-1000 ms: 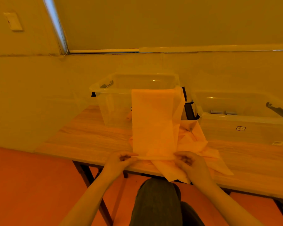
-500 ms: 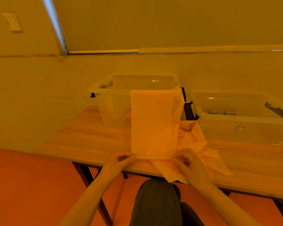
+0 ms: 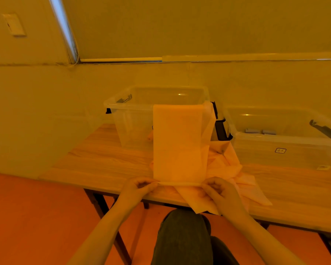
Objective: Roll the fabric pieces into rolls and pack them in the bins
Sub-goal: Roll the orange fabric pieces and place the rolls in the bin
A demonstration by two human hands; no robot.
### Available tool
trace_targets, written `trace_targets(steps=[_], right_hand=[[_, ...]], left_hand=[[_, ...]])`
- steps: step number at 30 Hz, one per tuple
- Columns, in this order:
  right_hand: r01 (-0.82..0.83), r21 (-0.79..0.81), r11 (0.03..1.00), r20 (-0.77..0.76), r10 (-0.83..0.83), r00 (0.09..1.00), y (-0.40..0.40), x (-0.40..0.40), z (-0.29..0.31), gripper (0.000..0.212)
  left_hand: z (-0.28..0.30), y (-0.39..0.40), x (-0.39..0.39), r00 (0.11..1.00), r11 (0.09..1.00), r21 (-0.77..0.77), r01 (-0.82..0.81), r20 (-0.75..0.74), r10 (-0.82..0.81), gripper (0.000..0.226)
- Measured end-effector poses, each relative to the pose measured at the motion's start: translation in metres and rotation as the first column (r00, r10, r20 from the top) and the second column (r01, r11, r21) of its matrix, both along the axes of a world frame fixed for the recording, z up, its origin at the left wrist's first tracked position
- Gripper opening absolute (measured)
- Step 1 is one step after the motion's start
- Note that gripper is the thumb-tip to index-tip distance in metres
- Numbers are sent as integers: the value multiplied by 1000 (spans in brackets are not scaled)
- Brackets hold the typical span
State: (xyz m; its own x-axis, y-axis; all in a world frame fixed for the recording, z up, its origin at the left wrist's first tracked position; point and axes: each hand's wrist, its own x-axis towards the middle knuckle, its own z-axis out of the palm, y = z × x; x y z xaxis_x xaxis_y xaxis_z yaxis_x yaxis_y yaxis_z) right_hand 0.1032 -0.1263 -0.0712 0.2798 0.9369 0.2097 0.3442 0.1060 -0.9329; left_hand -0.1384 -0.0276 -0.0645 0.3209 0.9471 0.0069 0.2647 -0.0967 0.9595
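A long orange fabric strip (image 3: 178,142) runs from the table's near edge up over the rim of the left clear bin (image 3: 130,108). Its near end is curled into a thin roll between my hands. My left hand (image 3: 139,187) pinches the roll's left end and my right hand (image 3: 216,190) pinches its right end. Under the strip lies a heap of loose orange fabric pieces (image 3: 235,175). A second clear bin (image 3: 287,142) stands to the right, and two small grey rolls (image 3: 260,131) lie inside it.
The wooden table (image 3: 107,159) stands against a pale wall. Black latches (image 3: 220,129) sit between the two bins. My knee in dark trousers (image 3: 183,232) is below the table's front edge, over an orange floor.
The near end of the strip has been turned over into a slightly tighter, thin roll. Both hands stay at the table's edge, fingers shifted a little inward.
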Motion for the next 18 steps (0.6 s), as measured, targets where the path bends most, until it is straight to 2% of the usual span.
trace_targets(steps=[9, 14, 18], right_hand=[[34, -18, 999, -138, -36, 990, 1, 4, 2, 9], [48, -72, 996, -108, -55, 993, 5, 4, 0, 22], [72, -50, 996, -75, -76, 994, 3, 4, 1, 10]], left_hand=[[2, 0, -2, 1000, 1000, -10, 26, -1, -26, 12], [2, 0, -2, 1000, 1000, -9, 26, -5, -26, 14], [1, -1, -2, 1000, 1000, 11, 16, -19, -16, 11]])
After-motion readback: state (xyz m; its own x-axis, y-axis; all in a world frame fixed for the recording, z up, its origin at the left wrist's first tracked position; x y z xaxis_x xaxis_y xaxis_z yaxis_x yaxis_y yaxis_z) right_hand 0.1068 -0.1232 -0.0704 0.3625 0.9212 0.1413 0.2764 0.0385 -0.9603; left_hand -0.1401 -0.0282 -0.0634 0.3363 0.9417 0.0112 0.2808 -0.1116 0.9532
